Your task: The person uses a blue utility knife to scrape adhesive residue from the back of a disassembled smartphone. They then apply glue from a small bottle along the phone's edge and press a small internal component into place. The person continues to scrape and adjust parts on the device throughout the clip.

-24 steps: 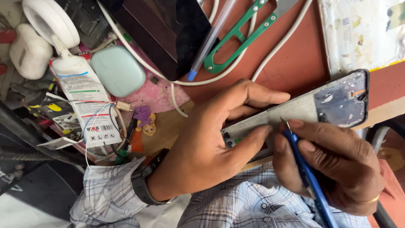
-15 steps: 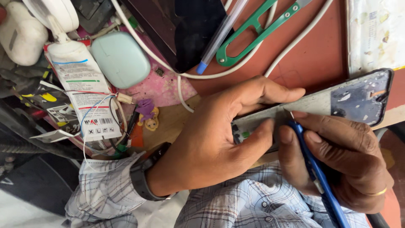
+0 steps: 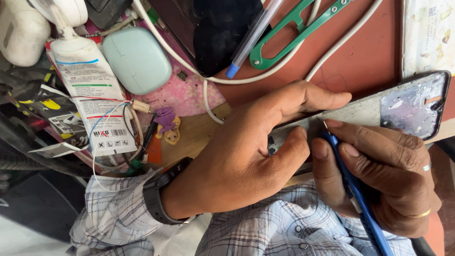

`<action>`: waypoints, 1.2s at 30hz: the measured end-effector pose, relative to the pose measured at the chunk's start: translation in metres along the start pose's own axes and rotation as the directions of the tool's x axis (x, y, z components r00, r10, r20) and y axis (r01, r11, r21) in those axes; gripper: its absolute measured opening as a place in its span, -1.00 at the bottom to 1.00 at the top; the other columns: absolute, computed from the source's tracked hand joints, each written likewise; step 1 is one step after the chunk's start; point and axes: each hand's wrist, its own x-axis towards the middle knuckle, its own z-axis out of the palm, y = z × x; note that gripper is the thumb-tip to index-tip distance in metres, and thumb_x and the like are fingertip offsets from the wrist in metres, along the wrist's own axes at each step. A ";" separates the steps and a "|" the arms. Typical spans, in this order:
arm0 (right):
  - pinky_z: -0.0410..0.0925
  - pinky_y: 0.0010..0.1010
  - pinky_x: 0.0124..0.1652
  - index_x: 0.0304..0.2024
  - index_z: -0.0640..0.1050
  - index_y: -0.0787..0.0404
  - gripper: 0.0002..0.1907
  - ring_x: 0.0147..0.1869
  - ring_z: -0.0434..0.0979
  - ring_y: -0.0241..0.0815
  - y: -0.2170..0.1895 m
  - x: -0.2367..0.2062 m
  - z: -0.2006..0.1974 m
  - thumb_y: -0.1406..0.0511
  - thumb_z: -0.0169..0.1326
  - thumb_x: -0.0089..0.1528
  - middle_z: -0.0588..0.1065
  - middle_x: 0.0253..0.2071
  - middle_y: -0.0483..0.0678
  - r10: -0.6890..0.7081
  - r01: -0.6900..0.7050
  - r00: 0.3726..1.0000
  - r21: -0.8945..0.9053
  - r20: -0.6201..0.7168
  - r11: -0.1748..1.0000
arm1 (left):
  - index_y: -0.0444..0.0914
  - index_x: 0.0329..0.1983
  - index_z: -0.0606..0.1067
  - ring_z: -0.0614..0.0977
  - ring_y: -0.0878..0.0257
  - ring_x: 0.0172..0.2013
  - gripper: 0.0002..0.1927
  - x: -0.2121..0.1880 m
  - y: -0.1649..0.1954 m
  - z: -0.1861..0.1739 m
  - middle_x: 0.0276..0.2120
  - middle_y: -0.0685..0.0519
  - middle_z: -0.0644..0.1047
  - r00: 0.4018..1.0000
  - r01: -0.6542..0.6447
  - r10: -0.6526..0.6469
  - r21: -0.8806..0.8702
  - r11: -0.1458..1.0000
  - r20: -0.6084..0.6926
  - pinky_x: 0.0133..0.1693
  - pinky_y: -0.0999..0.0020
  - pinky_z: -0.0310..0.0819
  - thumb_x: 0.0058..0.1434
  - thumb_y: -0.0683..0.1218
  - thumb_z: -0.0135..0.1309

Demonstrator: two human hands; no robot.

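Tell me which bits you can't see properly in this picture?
All in the head view:
- The phone frame: its near end is covered by the left hand.
- The blue tool: its handle end runs off the bottom edge, and the right hand hides part of it.
- The green snips: cut off by the top edge.
- The pen: its upper end leaves the frame.
- The small chip on the pink cloth: too tiny to identify.

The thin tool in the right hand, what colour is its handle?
Blue. The tool, pinched in the right hand, shows best in the head view.
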 end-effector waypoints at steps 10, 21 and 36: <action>0.50 -0.29 -0.19 -0.24 0.39 0.39 -0.64 -0.16 0.67 0.04 -0.002 0.010 -0.001 0.54 0.32 0.06 0.57 -0.17 0.30 -0.080 0.084 0.995 -0.058 0.057 0.995 | -0.41 0.31 0.33 0.51 0.31 0.21 -0.50 0.004 0.005 -0.003 0.19 -0.03 0.48 0.982 0.186 -0.187 -0.087 0.979 -0.003 0.25 0.44 0.43 0.27 -0.32 -0.17; 0.45 -0.34 -0.21 -0.22 0.40 0.29 -0.62 -0.18 0.65 -0.05 -0.010 0.016 0.000 0.50 0.36 0.07 0.58 -0.14 0.19 -0.039 0.048 0.995 -0.086 0.094 0.995 | -0.45 0.43 0.22 0.36 0.19 0.39 -0.37 -0.003 -0.007 -0.011 0.32 -0.12 0.39 0.994 0.025 -0.014 -0.098 0.995 0.112 0.49 0.32 0.16 0.23 -0.44 -0.23; 0.40 -0.34 -0.17 -0.24 0.39 0.22 -0.58 -0.18 0.63 -0.08 0.005 0.006 0.003 0.44 0.41 0.04 0.60 -0.16 0.09 -0.074 0.082 0.992 -0.071 0.103 0.994 | -0.46 0.42 0.21 0.34 0.16 0.46 -0.31 0.009 -0.010 -0.016 0.34 -0.15 0.36 0.992 0.023 -0.011 -0.092 0.995 0.125 0.53 0.29 0.10 0.14 -0.46 -0.24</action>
